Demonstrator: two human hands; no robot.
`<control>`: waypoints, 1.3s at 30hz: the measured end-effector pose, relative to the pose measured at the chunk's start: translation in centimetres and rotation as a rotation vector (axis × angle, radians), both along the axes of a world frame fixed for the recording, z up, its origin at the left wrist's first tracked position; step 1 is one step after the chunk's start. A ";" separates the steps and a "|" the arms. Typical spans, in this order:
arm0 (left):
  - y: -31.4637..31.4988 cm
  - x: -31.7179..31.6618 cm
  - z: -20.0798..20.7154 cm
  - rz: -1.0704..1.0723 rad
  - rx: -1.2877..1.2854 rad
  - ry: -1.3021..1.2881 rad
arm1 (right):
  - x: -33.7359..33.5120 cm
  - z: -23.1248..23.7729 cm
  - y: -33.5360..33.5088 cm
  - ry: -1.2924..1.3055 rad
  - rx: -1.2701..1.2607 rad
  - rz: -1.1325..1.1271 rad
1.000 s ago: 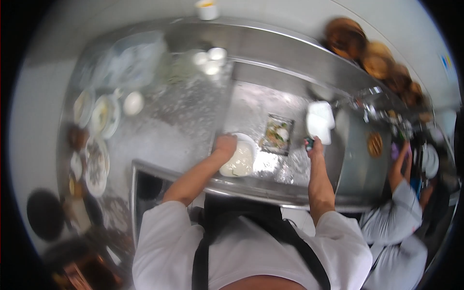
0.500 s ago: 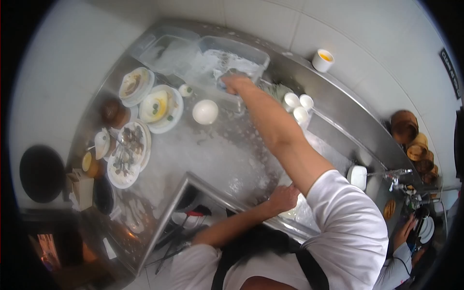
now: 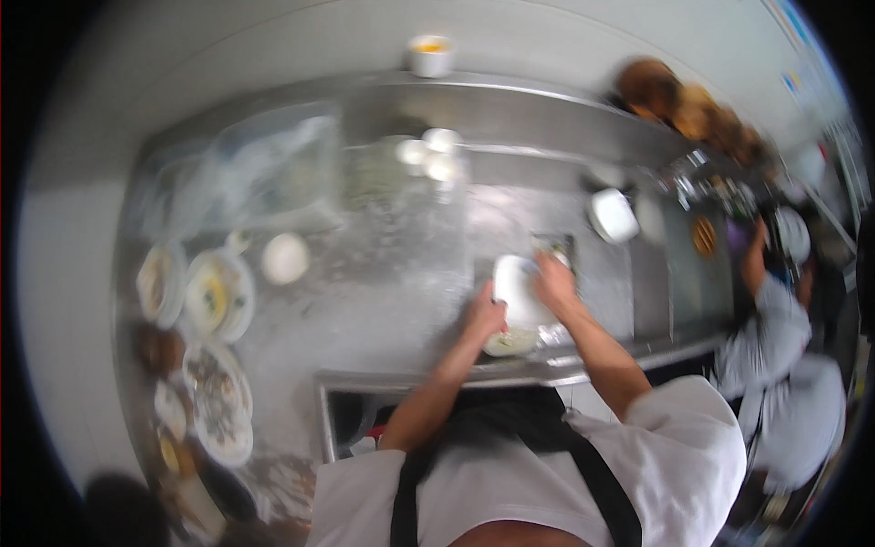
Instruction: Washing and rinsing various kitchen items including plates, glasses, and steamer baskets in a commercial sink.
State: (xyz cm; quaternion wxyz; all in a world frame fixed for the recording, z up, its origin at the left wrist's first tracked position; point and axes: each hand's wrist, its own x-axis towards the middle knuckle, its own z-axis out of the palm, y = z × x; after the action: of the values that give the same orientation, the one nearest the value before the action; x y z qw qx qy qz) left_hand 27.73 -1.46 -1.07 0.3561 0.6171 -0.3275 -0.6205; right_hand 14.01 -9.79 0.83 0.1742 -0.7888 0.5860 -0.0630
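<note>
A white, roundish-cornered dish (image 3: pixel 516 284) is tilted over the sink's near edge. My left hand (image 3: pixel 486 313) grips its left side. On the dish's right side rests my right hand (image 3: pixel 553 283), fingers curled; blur hides whatever they may hold. Just below the dish lies a container with pale greenish contents (image 3: pixel 511 343), partly covered by the dish and close to my left fingers. A drain-like dark rectangle (image 3: pixel 558 244) with pale bits shows beyond my right hand.
Soiled plates (image 3: pixel 219 401) and bowls line the left counter. Clear plastic tubs (image 3: pixel 273 169), a white bowl (image 3: pixel 286 259) and small white cups (image 3: pixel 427 156) stand farther back. A white square dish (image 3: pixel 614 216) sits right of the sink. At far right, another person's sleeve (image 3: pixel 766 314) and hand show near the taps.
My right hand has come back from the far tub to the sink, beside my left hand. A white dish is now between both hands. The view has swung to the right.
</note>
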 end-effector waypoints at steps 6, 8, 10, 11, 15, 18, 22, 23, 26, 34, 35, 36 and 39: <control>-4.2 0.3 -5.2 0.043 -0.036 0.137 | -11.0 5.3 -3.3 -0.111 0.043 0.400; -4.7 -3.9 -6.0 -0.167 0.099 0.380 | -13.8 3.5 -3.7 -0.619 0.133 -0.035; -6.3 -9.7 -5.2 -0.206 0.048 0.346 | -15.5 -1.6 -2.1 -1.232 0.322 -0.613; -6.5 -9.4 -5.3 -0.157 0.005 0.279 | -12.4 -1.5 0.7 -1.632 0.769 -0.843; -5.9 -11.1 -4.5 -0.140 -0.229 -0.218 | -19.9 -1.0 3.5 -1.105 0.507 -0.478; -6.3 -11.7 -3.2 -0.487 -0.352 -0.498 | -28.2 -10.3 -0.9 -0.866 0.467 -0.808; -4.9 -4.8 -8.8 -0.783 0.034 -1.250 | -29.9 -14.8 -8.9 -1.240 0.625 -1.037; -4.5 -2.4 -10.6 -0.756 0.095 -1.175 | -28.6 -14.7 -10.8 -1.364 0.702 -1.057; -5.4 -1.5 -9.5 -1.041 0.009 -1.258 | -24.3 -11.5 -13.1 -1.338 0.607 -0.989; -3.0 -3.0 -11.1 -0.783 -0.078 -1.271 | 21.5 19.4 -8.0 -1.168 -0.192 0.528; -3.1 -3.3 -9.8 -0.732 -0.097 -1.189 | 26.6 19.6 -9.4 -1.074 -0.468 0.687; -2.1 -2.8 -9.6 -0.700 -0.198 -1.155 | 31.7 19.2 -10.5 -0.810 -0.383 0.823; 0.3 -1.3 -8.2 -0.632 -0.263 -1.022 | 47.2 18.2 -10.2 0.385 0.145 0.940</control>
State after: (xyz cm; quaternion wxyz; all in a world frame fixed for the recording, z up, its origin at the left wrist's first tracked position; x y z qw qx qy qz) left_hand 26.44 -1.17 -9.23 0.0259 0.6605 -0.6978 -0.2760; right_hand 61.17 -19.99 18.99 0.1268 -0.9503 0.1926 0.2094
